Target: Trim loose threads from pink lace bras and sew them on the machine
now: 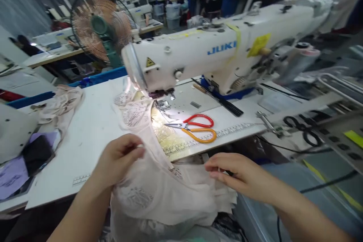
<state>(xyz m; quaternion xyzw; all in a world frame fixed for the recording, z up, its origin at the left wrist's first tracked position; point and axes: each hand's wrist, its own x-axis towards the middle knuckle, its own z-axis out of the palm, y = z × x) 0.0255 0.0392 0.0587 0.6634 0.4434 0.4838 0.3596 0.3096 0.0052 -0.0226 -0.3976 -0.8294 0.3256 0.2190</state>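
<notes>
A pale pink bra with lace panels hangs over the table's front edge, and lacy pieces joined to it run up to the sewing machine's needle area. My left hand is closed over the fabric on its left side, thumb and forefinger pinched at the cloth. At the right end my right hand has its fingertips pinched together at the edge of the bra; slight blur softens the grip. Thread snips with one red and one orange handle lie just beyond the fabric, their blades pointing left.
The white JUKI sewing machine spans the table. A black-handled tool lies under its arm. More pink garments and a dark phone-like object are at left. Behind stands a fan; a plastic-lined bin is at lower right.
</notes>
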